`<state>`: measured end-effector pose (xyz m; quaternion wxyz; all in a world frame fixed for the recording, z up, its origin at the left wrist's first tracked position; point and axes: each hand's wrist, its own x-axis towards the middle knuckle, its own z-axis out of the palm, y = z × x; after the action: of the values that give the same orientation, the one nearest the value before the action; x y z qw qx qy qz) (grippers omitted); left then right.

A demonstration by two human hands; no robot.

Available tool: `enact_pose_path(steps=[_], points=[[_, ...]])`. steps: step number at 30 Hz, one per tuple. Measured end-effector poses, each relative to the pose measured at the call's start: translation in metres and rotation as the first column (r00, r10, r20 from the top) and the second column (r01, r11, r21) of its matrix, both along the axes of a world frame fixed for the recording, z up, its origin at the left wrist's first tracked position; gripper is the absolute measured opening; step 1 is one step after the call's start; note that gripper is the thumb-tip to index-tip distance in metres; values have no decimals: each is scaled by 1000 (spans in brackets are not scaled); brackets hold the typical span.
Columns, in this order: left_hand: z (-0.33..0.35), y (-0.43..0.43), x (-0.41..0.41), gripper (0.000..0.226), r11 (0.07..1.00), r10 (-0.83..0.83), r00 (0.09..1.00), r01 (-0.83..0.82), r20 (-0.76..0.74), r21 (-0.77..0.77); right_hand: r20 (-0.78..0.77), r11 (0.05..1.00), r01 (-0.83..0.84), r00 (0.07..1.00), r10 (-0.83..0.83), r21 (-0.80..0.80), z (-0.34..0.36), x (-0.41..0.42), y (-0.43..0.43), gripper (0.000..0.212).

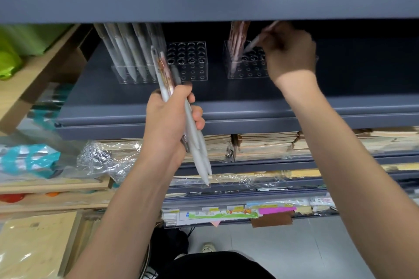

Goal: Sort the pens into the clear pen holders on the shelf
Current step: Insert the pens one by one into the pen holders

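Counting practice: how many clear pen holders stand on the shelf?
3: left holder with grey pens, middle holder empty, right holder by the right hand; others may be hidden.

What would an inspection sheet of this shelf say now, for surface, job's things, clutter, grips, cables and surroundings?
Surface: grey shelf, shaded under the board above.
Job's things: left holder has white pens on its left side, other holes empty; right holder has brown patterned pens on its left side.
Clutter: plastic-wrapped stacks on the lower shelves.
Grips: left grip holds a bundle of pens; right grip pinches one pen, tilted, tip at the right holder.
Cables: nothing seen.
Surroundings: wooden rack with green bags at left; grey floor below.
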<state>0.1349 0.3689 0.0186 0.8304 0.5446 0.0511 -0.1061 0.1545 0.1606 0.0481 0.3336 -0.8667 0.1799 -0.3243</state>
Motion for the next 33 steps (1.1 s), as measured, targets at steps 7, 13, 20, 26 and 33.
enact_pose_path(steps=[7,13,20,26,33], points=[[0,2,-2,12,1000,-25,999,25,35,7,-302,905,-145,953,19,-400,13,18,-3,28],[1,4,-2,8,997,-71,997,71,16,-8,-385,866,-176,923,-21,-469,14,24,-2,34],[-3,10,2,9,992,-116,990,111,76,59,-402,857,-186,915,-27,-481,15,23,2,37],[-5,13,1,35,980,-165,981,151,105,127,-358,870,-151,933,-31,-469,13,19,2,32],[-6,14,3,25,988,-137,987,131,88,80,-265,894,-90,964,-32,-438,7,16,8,25]])
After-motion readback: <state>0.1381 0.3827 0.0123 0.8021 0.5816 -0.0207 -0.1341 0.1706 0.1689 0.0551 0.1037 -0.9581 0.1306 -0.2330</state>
